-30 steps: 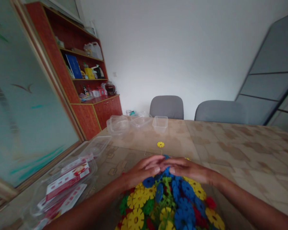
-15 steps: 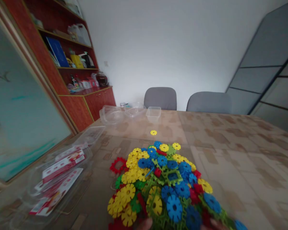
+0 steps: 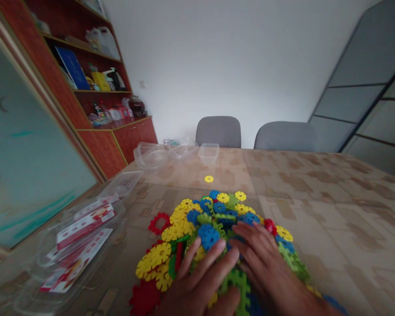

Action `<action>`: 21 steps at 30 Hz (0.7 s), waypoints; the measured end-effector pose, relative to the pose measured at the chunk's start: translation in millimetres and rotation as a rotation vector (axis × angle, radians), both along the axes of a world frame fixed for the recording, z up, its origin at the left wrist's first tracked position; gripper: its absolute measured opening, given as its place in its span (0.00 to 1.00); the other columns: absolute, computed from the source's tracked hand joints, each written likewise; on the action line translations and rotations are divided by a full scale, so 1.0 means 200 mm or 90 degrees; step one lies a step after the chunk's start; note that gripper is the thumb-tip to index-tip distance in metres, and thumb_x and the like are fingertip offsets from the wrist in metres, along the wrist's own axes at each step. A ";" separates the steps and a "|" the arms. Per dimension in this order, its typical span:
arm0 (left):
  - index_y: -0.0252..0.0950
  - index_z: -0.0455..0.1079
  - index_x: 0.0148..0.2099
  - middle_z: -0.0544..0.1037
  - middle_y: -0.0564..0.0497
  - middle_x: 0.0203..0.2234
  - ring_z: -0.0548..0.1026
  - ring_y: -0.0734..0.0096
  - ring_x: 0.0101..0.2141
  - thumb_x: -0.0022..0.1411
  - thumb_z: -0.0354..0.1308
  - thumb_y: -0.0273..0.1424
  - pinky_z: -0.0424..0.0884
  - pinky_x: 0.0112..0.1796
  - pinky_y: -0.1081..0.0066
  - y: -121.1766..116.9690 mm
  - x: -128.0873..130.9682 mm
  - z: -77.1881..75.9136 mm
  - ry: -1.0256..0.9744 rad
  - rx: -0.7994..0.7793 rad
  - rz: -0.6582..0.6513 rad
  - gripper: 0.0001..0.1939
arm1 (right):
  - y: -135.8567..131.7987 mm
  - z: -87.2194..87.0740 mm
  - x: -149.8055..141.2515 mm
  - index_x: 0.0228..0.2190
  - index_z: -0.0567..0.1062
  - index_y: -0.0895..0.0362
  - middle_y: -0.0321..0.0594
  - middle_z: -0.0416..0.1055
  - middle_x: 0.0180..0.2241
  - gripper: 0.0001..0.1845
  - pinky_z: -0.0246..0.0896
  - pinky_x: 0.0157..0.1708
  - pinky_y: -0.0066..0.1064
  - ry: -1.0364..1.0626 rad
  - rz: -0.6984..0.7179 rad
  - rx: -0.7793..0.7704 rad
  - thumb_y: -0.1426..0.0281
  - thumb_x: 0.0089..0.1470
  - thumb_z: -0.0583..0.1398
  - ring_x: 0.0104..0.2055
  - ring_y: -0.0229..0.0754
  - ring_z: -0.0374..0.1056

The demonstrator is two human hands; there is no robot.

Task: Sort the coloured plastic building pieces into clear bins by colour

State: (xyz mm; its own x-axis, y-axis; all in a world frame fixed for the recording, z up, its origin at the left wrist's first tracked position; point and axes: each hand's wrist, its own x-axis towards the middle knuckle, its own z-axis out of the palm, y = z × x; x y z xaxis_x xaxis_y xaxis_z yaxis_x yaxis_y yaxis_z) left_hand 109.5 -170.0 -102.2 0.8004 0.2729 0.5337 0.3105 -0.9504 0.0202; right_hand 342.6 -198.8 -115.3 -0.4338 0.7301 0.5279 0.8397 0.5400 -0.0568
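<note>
A heap of plastic building pieces lies on the table in front of me: yellow discs, blue discs, green notched pieces and red ones. My left hand rests on the near middle of the heap, fingers spread, fingertips against a blue disc. On the right side of the heap lies my right hand, palm down, with its fingers stretched out over blue and green pieces. A red gear-shaped ring lies at the heap's left edge. What is under both palms is hidden.
Clear plastic tubs stand at the table's far edge. Clear packaging with red-and-white cards lies on the left. One yellow disc sits apart beyond the heap. Grey chairs stand behind the table.
Both hands have come up from the bottom edge onto the heap. Pieces in the middle have shifted, and some yellow discs at the near left have spread outward.
</note>
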 end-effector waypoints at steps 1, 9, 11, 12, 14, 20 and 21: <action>0.41 0.70 0.44 0.66 0.50 0.60 0.57 0.60 0.62 0.63 0.56 0.26 0.41 0.63 0.52 0.03 0.00 0.03 -0.010 0.020 0.017 0.08 | 0.02 0.03 -0.01 0.51 0.69 0.56 0.47 0.68 0.54 0.16 0.55 0.59 0.47 0.025 -0.015 -0.011 0.70 0.61 0.55 0.59 0.49 0.60; 0.42 0.60 0.59 0.56 0.48 0.65 0.55 0.56 0.63 0.63 0.52 0.33 0.57 0.59 0.53 0.19 -0.30 -0.01 -0.063 -0.098 0.257 0.21 | -0.20 0.01 0.37 0.58 0.61 0.48 0.41 0.63 0.58 0.23 0.64 0.54 0.38 0.070 -0.168 -0.051 0.65 0.62 0.51 0.58 0.47 0.63; 0.44 0.55 0.63 0.55 0.49 0.65 0.57 0.56 0.62 0.65 0.50 0.36 0.61 0.57 0.53 0.22 -0.39 -0.09 -0.085 -0.152 0.335 0.24 | -0.30 -0.12 0.50 0.61 0.57 0.48 0.42 0.62 0.59 0.27 0.68 0.50 0.41 0.054 -0.265 -0.038 0.62 0.62 0.50 0.56 0.51 0.65; 0.44 0.52 0.64 0.55 0.49 0.65 0.58 0.55 0.62 0.65 0.49 0.37 0.62 0.57 0.53 0.23 -0.42 -0.13 -0.091 -0.183 0.363 0.26 | -0.34 -0.18 0.55 0.62 0.56 0.47 0.43 0.61 0.60 0.28 0.70 0.47 0.42 0.044 -0.307 -0.037 0.61 0.62 0.50 0.55 0.53 0.66; 0.44 0.50 0.65 0.57 0.48 0.64 0.60 0.54 0.61 0.66 0.48 0.38 0.64 0.56 0.53 0.26 -0.43 -0.20 -0.098 -0.247 0.392 0.27 | -0.38 -0.28 0.60 0.64 0.50 0.48 0.45 0.60 0.61 0.31 0.72 0.44 0.44 0.032 -0.344 -0.019 0.59 0.62 0.49 0.56 0.55 0.66; 0.43 0.52 0.65 0.55 0.48 0.65 0.57 0.57 0.62 0.67 0.46 0.39 0.62 0.57 0.55 0.26 -0.29 -0.31 -0.125 -0.321 0.357 0.25 | -0.23 -0.27 0.38 0.63 0.54 0.48 0.41 0.62 0.60 0.29 0.66 0.53 0.36 0.120 -0.299 -0.067 0.63 0.63 0.51 0.58 0.48 0.64; 0.44 0.53 0.64 0.56 0.49 0.65 0.57 0.58 0.62 0.67 0.46 0.38 0.63 0.57 0.57 0.25 -0.26 -0.32 -0.134 -0.312 0.338 0.25 | -0.19 -0.25 0.32 0.63 0.54 0.48 0.40 0.63 0.60 0.29 0.65 0.54 0.35 0.134 -0.277 -0.069 0.64 0.63 0.51 0.58 0.47 0.64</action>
State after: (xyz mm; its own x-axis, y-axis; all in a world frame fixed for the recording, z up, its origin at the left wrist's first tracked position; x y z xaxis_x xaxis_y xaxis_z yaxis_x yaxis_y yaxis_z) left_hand 57.5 -119.7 -165.4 0.3894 0.8394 0.3791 0.6671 -0.5409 0.5123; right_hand 406.5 -237.2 -165.8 0.0313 0.8754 0.4823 0.9503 0.1235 -0.2859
